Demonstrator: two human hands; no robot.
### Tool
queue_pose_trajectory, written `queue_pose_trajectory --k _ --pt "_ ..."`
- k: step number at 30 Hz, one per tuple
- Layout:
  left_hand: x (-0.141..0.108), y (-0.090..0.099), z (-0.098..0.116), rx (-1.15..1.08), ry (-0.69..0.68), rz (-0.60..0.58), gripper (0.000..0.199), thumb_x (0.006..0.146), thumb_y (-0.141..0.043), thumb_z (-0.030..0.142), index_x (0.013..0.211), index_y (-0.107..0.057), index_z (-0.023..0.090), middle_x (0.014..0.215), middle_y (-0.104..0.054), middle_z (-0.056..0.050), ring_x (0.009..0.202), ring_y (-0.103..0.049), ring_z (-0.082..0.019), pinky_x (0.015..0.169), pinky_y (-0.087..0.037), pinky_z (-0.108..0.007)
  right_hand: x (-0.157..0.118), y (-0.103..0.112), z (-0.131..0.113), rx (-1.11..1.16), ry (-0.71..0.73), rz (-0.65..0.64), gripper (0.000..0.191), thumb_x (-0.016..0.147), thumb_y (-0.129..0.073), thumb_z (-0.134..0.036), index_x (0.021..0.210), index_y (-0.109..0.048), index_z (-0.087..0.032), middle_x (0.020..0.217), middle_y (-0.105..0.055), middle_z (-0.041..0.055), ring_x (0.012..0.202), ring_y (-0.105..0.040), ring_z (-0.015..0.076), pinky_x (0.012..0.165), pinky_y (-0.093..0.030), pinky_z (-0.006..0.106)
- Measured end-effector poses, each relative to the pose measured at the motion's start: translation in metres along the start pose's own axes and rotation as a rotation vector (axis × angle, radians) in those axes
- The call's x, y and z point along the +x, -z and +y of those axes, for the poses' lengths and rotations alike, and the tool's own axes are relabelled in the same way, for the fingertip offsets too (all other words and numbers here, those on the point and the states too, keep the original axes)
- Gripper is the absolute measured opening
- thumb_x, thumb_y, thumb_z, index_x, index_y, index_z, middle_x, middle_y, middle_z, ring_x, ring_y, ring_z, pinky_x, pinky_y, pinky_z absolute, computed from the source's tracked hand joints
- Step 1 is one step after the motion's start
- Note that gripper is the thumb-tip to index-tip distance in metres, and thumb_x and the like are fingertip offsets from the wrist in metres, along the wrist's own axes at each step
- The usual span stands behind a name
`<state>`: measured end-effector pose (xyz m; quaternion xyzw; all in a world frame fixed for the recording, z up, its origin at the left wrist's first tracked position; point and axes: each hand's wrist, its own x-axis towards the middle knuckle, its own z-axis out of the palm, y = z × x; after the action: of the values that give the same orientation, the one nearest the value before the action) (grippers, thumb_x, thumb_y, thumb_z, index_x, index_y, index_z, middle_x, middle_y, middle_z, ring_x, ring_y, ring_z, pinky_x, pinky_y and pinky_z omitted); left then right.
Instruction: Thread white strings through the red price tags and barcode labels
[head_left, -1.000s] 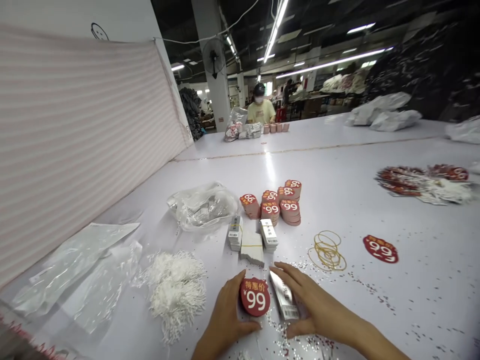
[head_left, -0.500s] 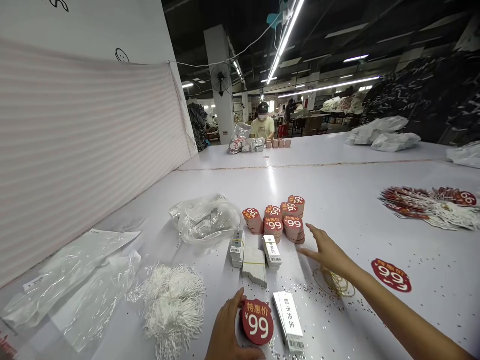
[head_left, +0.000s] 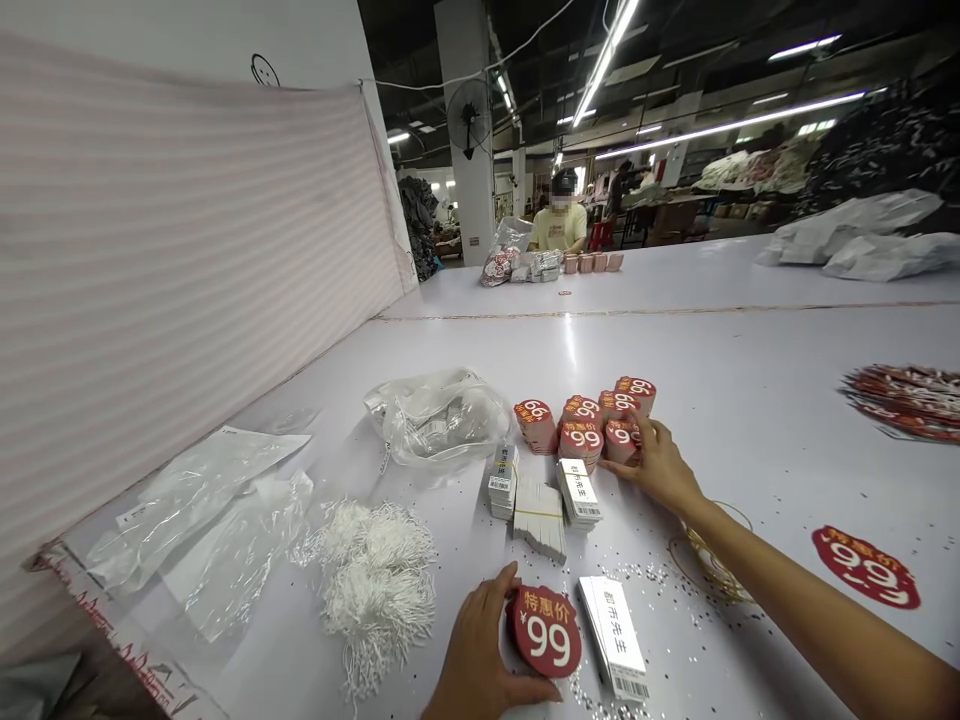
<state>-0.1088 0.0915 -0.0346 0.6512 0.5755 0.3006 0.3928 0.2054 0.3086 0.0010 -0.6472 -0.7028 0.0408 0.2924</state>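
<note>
My left hand [head_left: 480, 655] curves its thumb and fingers around a stack of round red "99" tags [head_left: 547, 632] at the near edge. Right of that stack lies a fanned pile of white barcode tags [head_left: 613, 638]. My right hand [head_left: 656, 465] has its thumb and fingers on the sides of a red tag stack [head_left: 622, 440], the front right one of several standing stacks. Banded white tag bundles [head_left: 540, 518] sit just in front of these stacks. A heap of white strings [head_left: 379, 580] is left of my left hand.
An open clear plastic bag [head_left: 442, 420] lies behind the bundles, with flat plastic bags [head_left: 202, 510] at left. Rubber bands [head_left: 712, 565] lie below my right forearm. Loose red tags [head_left: 865, 567] are at right. A person [head_left: 559, 222] is across the table.
My right hand has closed in on the front right red stack; before, it was open beside it. My left hand stays at its stack. The view has shifted, moving most things rightward.
</note>
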Motion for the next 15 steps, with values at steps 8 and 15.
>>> queue_pose_trajectory --k 8,15 --pt "0.001 -0.003 -0.008 -0.033 -0.016 0.001 0.118 0.048 -0.097 0.039 0.151 -0.040 0.026 0.141 -0.059 -0.011 0.129 -0.053 -0.036 0.113 -0.039 -0.050 0.004 0.005 0.002 0.006 -0.073 -0.072 0.041 0.099 -0.066 -0.034 0.137 -0.055 -0.022 0.137 -0.057 0.0104 0.109 -0.064 0.0257 0.088 -0.057 0.045" --pt "0.000 -0.002 -0.005 -0.029 -0.005 0.008 0.116 0.049 -0.095 0.039 0.151 -0.041 0.026 0.140 -0.059 -0.011 0.128 -0.053 -0.036 0.111 -0.041 -0.049 0.009 0.009 0.011 0.035 -0.092 -0.106 0.039 0.099 -0.066 -0.035 0.134 -0.057 -0.021 0.134 -0.059 0.0100 0.108 -0.064 0.0255 0.088 -0.057 0.045"
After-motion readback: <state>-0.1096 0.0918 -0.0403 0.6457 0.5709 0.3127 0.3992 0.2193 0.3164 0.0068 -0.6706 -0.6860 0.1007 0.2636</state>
